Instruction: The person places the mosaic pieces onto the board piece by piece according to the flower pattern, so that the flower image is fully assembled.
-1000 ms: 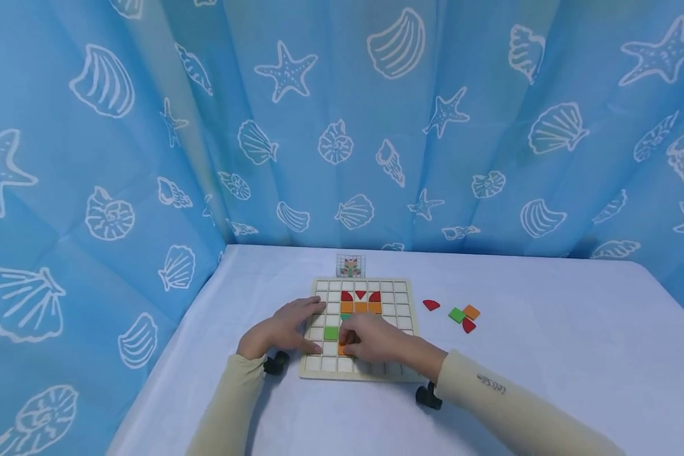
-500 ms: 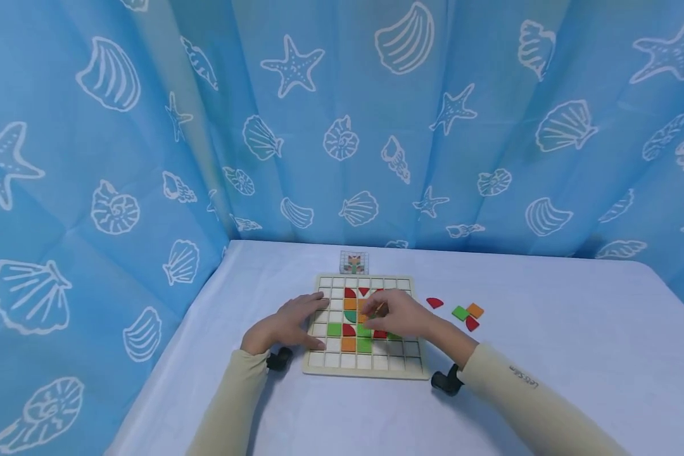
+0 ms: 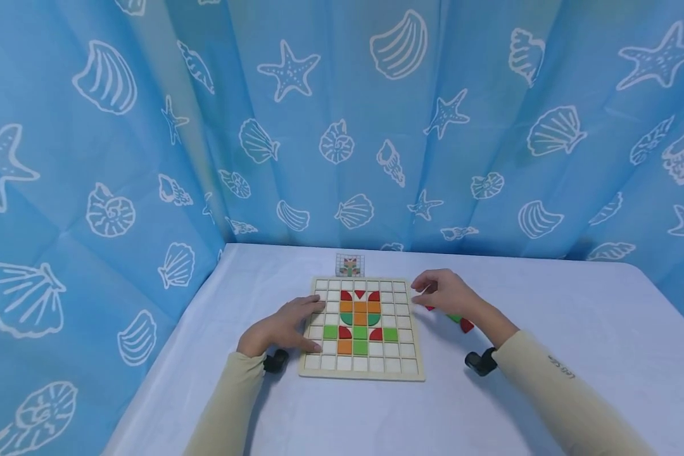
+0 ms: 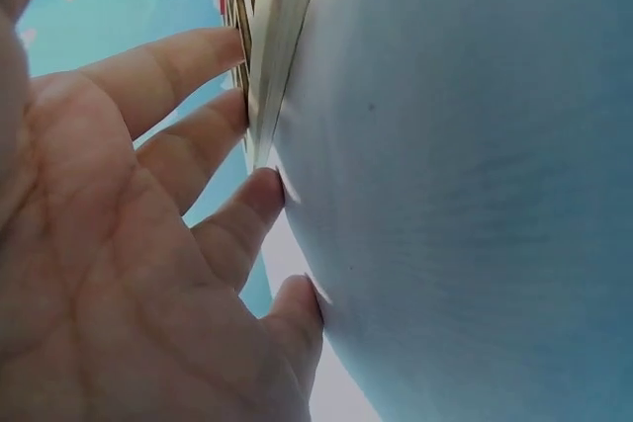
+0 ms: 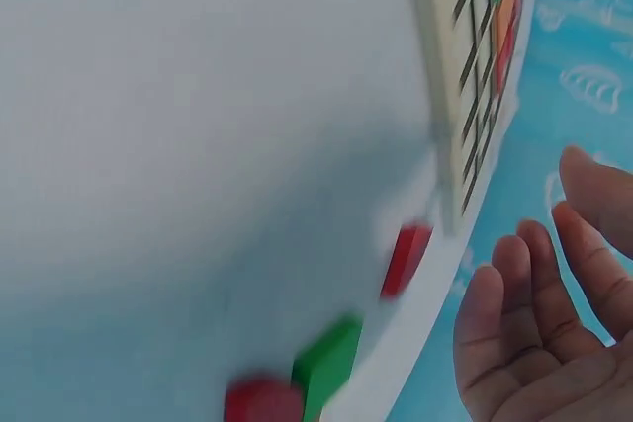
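Note:
A square wooden grid board (image 3: 361, 375) lies on the table, with red, orange and green tiles set in some cells. My left hand (image 3: 287, 326) rests on its left edge, fingers spread; in the left wrist view two fingertips (image 4: 237, 106) touch the board's side. My right hand (image 3: 447, 294) hovers just right of the board, above the loose tiles. Its fingers (image 5: 554, 294) are loosely bent and hold nothing. Below them lie a red quarter-round tile (image 5: 406, 261), a green square tile (image 5: 329, 361) and another red tile (image 3: 467, 325). The hand hides part of this group in the head view.
A small pattern card (image 3: 350, 265) lies behind the board. White cloth (image 3: 576, 329) covers the table. Blue curtains (image 3: 342, 114) with shell prints hang at the back and left.
My right hand has left an orange tile in the board's lower rows, risen across the board and moved right to the loose tiles. My left hand has stayed at the board's left edge.

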Demonstrator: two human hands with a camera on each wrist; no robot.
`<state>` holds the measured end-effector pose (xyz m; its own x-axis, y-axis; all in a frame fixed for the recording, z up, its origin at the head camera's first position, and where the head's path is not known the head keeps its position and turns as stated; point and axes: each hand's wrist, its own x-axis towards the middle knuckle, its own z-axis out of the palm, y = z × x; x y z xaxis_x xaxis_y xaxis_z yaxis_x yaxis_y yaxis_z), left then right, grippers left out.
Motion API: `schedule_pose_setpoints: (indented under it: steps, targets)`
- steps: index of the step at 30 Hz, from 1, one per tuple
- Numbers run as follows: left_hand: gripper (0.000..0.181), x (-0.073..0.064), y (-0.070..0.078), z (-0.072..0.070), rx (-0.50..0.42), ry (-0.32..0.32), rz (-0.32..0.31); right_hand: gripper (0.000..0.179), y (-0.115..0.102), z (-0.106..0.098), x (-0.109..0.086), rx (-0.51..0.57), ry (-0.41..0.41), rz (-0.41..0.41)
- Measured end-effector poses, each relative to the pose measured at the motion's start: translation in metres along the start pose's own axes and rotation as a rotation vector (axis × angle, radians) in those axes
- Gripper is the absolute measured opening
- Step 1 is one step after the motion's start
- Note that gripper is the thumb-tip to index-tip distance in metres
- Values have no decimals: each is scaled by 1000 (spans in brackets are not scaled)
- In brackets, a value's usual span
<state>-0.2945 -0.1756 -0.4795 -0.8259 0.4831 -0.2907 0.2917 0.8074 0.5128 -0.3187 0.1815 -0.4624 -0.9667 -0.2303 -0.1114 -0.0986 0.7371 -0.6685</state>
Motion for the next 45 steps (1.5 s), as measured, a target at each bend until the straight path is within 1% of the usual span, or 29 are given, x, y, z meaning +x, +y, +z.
schedule_pose_setpoints:
  steps: [5, 7, 11, 14, 19, 24, 26, 33, 36, 39, 45]
  targets:
    - [93, 0, 1, 0, 14, 6, 10, 41, 10, -12, 3, -36, -37, 51]
    - [93, 0, 1, 0, 17, 9, 4, 43, 13, -15, 4, -39, -63, 54]
    - [93, 0, 1, 1, 19, 12, -10, 47, 20, -14, 6, -40, -122, 57]
    - [93, 0, 2, 1, 21, 14, -3, 51, 25, -11, 8, -48, -149, 71]
    - [93, 3, 1, 0, 41, 14, 15, 55, 31, -9, 9, -66, -139, 119]
    - [94, 4, -3, 0, 60, 20, -16, 49, 30, -7, 12, -56, -140, 138]
    - [94, 3, -4, -1, 53, 19, -27, 46, 29, -6, 12, -57, -143, 130]
    - [94, 2, -4, -1, 32, 14, -26, 34, 29, -3, 13, -75, -115, 139]
    - [94, 1, -4, -1, 36, 15, -31, 33, 28, -3, 13, -73, -115, 140]
    - [94, 1, -4, -1, 34, 21, -23, 32, 26, -3, 12, -82, -108, 147]
    - [93, 1, -2, 2, 5, 21, -20, 32, 25, -3, 11, -113, -88, 126]
